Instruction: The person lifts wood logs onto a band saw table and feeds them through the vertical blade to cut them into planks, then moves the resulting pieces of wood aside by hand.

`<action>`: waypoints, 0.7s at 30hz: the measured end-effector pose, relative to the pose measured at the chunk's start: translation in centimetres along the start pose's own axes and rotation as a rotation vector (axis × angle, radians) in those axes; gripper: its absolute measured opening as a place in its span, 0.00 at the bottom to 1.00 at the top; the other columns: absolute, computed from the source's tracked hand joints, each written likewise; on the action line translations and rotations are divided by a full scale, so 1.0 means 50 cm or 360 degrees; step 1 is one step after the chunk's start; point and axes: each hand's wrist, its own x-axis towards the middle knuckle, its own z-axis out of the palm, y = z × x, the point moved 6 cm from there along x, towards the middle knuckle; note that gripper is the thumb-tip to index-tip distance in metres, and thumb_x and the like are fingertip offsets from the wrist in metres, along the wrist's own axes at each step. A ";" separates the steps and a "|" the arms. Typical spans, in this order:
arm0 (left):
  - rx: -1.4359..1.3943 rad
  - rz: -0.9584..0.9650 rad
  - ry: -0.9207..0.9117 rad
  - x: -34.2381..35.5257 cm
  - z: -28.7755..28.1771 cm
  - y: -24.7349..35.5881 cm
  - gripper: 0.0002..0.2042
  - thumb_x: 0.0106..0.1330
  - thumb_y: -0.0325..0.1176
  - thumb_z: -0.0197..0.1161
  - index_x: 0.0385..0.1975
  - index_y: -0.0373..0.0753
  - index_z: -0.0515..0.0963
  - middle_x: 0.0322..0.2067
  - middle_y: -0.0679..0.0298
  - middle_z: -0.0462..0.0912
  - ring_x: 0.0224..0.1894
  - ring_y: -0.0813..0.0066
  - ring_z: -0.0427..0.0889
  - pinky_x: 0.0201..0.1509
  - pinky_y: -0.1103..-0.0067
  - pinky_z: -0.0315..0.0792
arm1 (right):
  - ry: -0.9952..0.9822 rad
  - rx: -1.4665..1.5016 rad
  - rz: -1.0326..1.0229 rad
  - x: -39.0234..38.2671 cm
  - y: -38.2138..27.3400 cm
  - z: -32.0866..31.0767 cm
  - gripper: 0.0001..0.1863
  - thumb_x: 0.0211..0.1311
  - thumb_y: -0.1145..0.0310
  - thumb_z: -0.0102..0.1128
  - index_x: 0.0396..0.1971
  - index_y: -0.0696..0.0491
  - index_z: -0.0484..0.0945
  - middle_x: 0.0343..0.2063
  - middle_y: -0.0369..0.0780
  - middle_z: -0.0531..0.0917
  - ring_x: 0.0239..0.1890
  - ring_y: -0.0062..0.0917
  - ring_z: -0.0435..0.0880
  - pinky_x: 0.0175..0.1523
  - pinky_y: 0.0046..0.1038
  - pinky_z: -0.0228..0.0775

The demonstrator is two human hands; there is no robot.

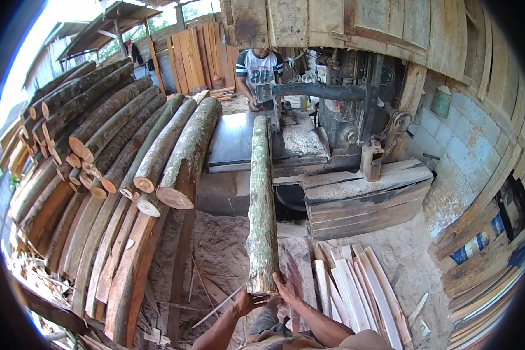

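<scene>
A long, bark-covered log [261,216] stretches straight away from me, its far end lying on the dark metal table [230,140] of a band saw [324,91]. My left hand [248,302] cups the log's near end from below and the left. On the right side of that same end, my right hand [286,288] is pressed along the bark, with fingers partly around it. Past the saw table stands a co-worker [259,70] in a white and dark shirt, one hand low near the table's far edge. The log's far tip meets the saw's guide area.
To my left rises a big stack of logs [111,128], with split slabs [111,256] leaning below. Sawn pale strips [361,286] lie on the dusty floor at my right. A sawdust-covered wooden box [367,204] flanks the saw, and more boards [490,303] line the right wall.
</scene>
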 end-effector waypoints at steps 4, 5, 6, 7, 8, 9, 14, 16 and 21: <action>-0.0168 0.0054 -0.0163 -0.051 -0.003 -0.124 0.26 0.63 0.51 0.40 0.55 0.39 0.63 0.55 0.48 0.63 0.56 0.52 0.64 0.59 0.60 0.60 | -0.0189 0.0120 0.0287 -0.143 0.022 -0.031 0.39 0.55 0.37 0.47 0.54 0.58 0.65 0.49 0.45 0.72 0.52 0.31 0.68 0.55 0.29 0.59; -0.0404 -0.0046 -0.0170 -0.057 0.009 -0.155 0.27 0.61 0.52 0.44 0.56 0.41 0.62 0.56 0.48 0.62 0.57 0.50 0.62 0.60 0.59 0.59 | -0.0137 0.0124 0.0381 -0.166 0.033 -0.060 0.39 0.55 0.38 0.48 0.54 0.59 0.66 0.47 0.44 0.74 0.51 0.29 0.68 0.55 0.27 0.59; -0.1056 -0.0417 -0.0060 -0.076 0.033 -0.183 0.29 0.58 0.53 0.47 0.56 0.43 0.62 0.56 0.48 0.61 0.59 0.49 0.59 0.60 0.58 0.58 | -0.0144 0.0172 0.0580 -0.187 0.080 -0.102 0.37 0.55 0.41 0.51 0.52 0.60 0.67 0.46 0.43 0.75 0.51 0.28 0.69 0.56 0.26 0.57; -0.0780 -0.0321 -0.0208 -0.077 0.057 -0.173 0.32 0.51 0.55 0.50 0.56 0.46 0.62 0.57 0.50 0.60 0.59 0.45 0.57 0.61 0.56 0.56 | 0.0093 0.0198 0.0444 -0.170 0.201 -0.152 0.36 0.54 0.43 0.55 0.50 0.60 0.70 0.45 0.43 0.75 0.51 0.27 0.69 0.57 0.24 0.54; -0.0807 -0.0324 -0.0193 -0.072 0.050 -0.165 0.32 0.51 0.55 0.50 0.56 0.46 0.62 0.57 0.50 0.60 0.59 0.45 0.57 0.61 0.56 0.56 | 0.0107 0.0209 0.0532 -0.186 0.196 -0.188 0.34 0.53 0.45 0.57 0.49 0.61 0.71 0.45 0.42 0.75 0.51 0.26 0.69 0.57 0.23 0.53; -0.0814 -0.0292 -0.0116 -0.061 0.044 -0.154 0.33 0.49 0.56 0.50 0.56 0.46 0.62 0.57 0.50 0.60 0.59 0.46 0.58 0.61 0.57 0.56 | 0.0246 0.0178 0.0606 -0.202 0.198 -0.233 0.32 0.52 0.48 0.59 0.48 0.60 0.71 0.46 0.41 0.75 0.50 0.25 0.70 0.58 0.22 0.52; -0.0910 -0.0040 0.0158 0.046 0.074 0.009 0.38 0.47 0.60 0.47 0.56 0.40 0.61 0.56 0.49 0.63 0.58 0.53 0.61 0.61 0.61 0.56 | 0.0475 0.0449 0.0886 -0.245 0.246 -0.387 0.16 0.51 0.60 0.61 0.36 0.55 0.74 0.28 0.36 0.77 0.28 0.23 0.76 0.30 0.23 0.67; -0.0850 0.0056 0.0167 0.129 0.092 0.100 0.39 0.52 0.63 0.40 0.56 0.36 0.59 0.55 0.46 0.62 0.58 0.53 0.61 0.61 0.60 0.56 | 0.0612 0.0740 0.0953 -0.259 0.238 -0.416 0.17 0.51 0.68 0.61 0.42 0.53 0.73 0.35 0.38 0.77 0.33 0.23 0.77 0.30 0.22 0.70; -0.1005 0.0356 0.0274 0.343 0.143 0.403 0.38 0.58 0.62 0.36 0.52 0.27 0.56 0.49 0.40 0.63 0.52 0.47 0.66 0.57 0.59 0.64 | 0.0980 0.0546 0.0985 -0.329 0.223 -0.436 0.20 0.58 0.65 0.53 0.50 0.54 0.71 0.42 0.38 0.77 0.35 0.23 0.75 0.33 0.21 0.68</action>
